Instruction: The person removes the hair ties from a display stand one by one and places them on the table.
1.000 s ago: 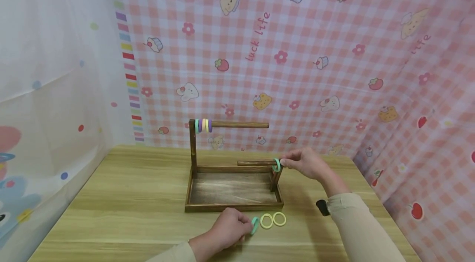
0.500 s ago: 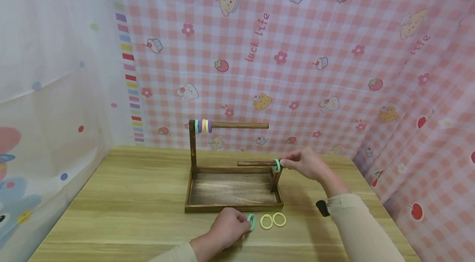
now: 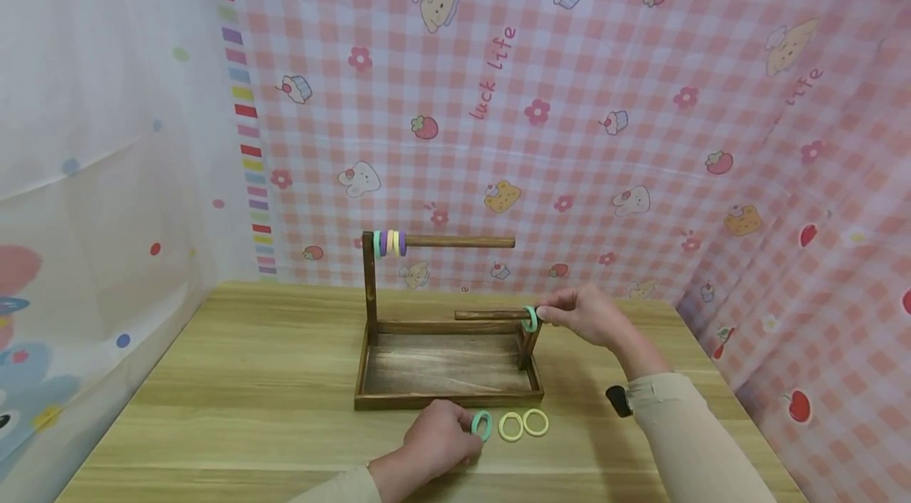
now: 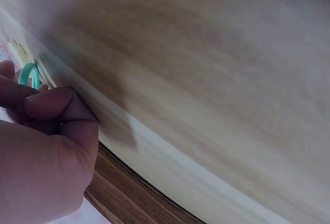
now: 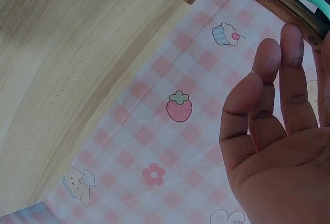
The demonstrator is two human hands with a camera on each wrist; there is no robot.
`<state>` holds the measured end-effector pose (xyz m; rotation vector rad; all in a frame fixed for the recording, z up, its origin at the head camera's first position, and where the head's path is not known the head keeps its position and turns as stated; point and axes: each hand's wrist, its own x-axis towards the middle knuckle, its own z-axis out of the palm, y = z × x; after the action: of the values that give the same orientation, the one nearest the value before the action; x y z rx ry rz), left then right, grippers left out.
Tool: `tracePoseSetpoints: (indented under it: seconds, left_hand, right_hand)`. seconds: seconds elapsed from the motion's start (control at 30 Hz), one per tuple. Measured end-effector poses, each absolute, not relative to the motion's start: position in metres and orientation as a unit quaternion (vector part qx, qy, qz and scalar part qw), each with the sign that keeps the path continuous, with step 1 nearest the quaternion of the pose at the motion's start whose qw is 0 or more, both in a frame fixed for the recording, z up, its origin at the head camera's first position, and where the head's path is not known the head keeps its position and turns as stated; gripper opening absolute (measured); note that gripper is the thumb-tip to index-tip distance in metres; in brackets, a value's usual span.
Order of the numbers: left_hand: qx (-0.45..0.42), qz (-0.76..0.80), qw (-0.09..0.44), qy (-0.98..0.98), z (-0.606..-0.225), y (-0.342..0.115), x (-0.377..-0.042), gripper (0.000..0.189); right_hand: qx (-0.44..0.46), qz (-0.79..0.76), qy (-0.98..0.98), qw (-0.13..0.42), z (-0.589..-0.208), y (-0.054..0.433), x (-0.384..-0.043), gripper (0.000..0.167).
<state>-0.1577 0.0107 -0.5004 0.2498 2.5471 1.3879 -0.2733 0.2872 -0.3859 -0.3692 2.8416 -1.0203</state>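
Note:
The left hand (image 3: 443, 441) is at the table before a dark wooden rack (image 3: 448, 401), pinching a green ring (image 3: 489, 427) by its left side. In the left wrist view that green ring (image 4: 29, 68) shows between the fingertips, partly hidden. At the rack's short right post, the right hand (image 3: 587, 316) holds the post's top between thumb and fingers. Another green ring (image 3: 534, 320) hangs on the lower rod (image 3: 487, 315), beside those fingertips. Seen from the right wrist, the fingers of the right hand (image 5: 289, 131) touch the wood; the thumb is mostly cut off.
Two yellow rings, a left one (image 3: 510, 440) and a right one (image 3: 537, 435), lie right of the left hand. Several coloured rings (image 3: 390, 243) sit on the upper rod (image 3: 463, 242) against the tall left post (image 3: 370, 285). Patterned cloth (image 3: 541, 171) hangs behind the table (image 3: 270, 376).
The left hand's green ring has shifted slightly left, away from the yellow rings, and turned to show more of its opening. The right hand stays at the short post.

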Motion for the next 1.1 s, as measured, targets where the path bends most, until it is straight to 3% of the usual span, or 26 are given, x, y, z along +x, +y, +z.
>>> tracePoseSetpoints:
  seconds: [0.2, 0.5, 0.83, 1.1]
  left_hand:
    - [0.084, 0.453, 0.114, 0.88, -0.5028, 0.0139, -0.1598, 0.033]
    - [0.093, 0.457, 0.123, 0.876, -0.5008, 0.0158, -0.162, 0.035]
    - [0.103, 0.475, 0.087, 0.87, -0.5036, 0.0196, -0.1641, 0.048]
    - [0.121, 0.544, 0.109, 0.823, -0.4961, 0.0176, -0.1655, 0.043]
  right_hand:
    - [-0.116, -0.337, 0.933, 0.052, -0.3855, 0.2869, -0.2728, 0.025]
    - [-0.111, -0.342, 0.932, 0.057, -0.3855, 0.2869, -0.2722, 0.025]
    - [-0.121, -0.336, 0.933, 0.051, -0.3866, 0.2879, -0.2739, 0.026]
    - [-0.121, -0.339, 0.932, 0.051, -0.3858, 0.2876, -0.2731, 0.028]
